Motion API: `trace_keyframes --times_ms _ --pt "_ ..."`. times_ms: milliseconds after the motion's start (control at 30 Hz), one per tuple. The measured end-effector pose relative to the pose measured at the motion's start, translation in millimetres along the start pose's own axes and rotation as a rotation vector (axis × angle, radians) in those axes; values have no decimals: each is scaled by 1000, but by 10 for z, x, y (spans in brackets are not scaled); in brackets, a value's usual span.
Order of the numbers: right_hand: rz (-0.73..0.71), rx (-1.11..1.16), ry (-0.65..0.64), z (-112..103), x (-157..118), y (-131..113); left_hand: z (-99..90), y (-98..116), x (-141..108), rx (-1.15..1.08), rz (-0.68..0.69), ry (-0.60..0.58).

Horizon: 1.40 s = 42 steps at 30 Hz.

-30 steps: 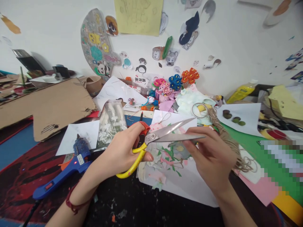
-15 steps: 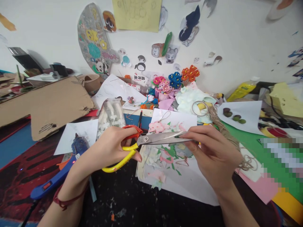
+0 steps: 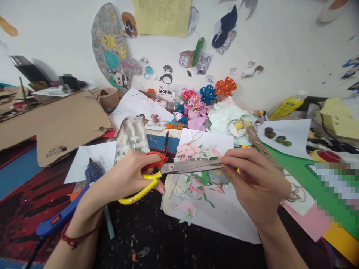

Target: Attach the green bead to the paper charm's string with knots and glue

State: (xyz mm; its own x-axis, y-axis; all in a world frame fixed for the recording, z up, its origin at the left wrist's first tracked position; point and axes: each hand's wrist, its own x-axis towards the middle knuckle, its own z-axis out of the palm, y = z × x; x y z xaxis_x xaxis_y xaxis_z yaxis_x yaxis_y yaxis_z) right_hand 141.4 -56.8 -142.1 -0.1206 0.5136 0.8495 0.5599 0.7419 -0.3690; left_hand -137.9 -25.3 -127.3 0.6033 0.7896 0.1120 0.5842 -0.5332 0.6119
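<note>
My left hand (image 3: 120,179) grips large scissors (image 3: 190,168) by their yellow and red handles, with the steel blades pointing right and closed. My right hand (image 3: 252,185) pinches the blade tips between thumb and fingers. I cannot tell whether a thin scrap lies there too. Below the blades lies a white sheet (image 3: 213,220) bearing pink, green and pale paper cut-outs. A pink paper cut-out (image 3: 186,150) on a card (image 3: 207,140) sits just beyond them. Coiled jute twine (image 3: 259,144) lies past my right hand.
A blue hot glue gun (image 3: 63,215) lies left of my left arm. Brown cardboard (image 3: 56,127) spreads at back left. Colourful paper flowers (image 3: 207,95) stand beyond the cut-outs, beside a yellow bottle (image 3: 286,109) and a green mat (image 3: 291,164). Stickers cover the wall.
The scissor blades have gone from open to closed and swung level. My right hand has moved from beside the blades to their tips. The view has shifted slightly.
</note>
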Motion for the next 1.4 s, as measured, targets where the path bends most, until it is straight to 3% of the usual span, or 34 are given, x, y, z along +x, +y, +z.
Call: trace_keyframes --times_ms 933,1067,1167,1400 --pt "9 -42 21 -2 3 2 -6 7 -3 25 -48 -13" --pt "46 -14 13 2 -4 -7 -12 -9 10 -9 -141 82" --pt "79 39 2 13 -9 -21 41 23 36 -136 -126 194" --pt "209 251 -144 97 -30 -59 404 401 151 -576 -145 478"
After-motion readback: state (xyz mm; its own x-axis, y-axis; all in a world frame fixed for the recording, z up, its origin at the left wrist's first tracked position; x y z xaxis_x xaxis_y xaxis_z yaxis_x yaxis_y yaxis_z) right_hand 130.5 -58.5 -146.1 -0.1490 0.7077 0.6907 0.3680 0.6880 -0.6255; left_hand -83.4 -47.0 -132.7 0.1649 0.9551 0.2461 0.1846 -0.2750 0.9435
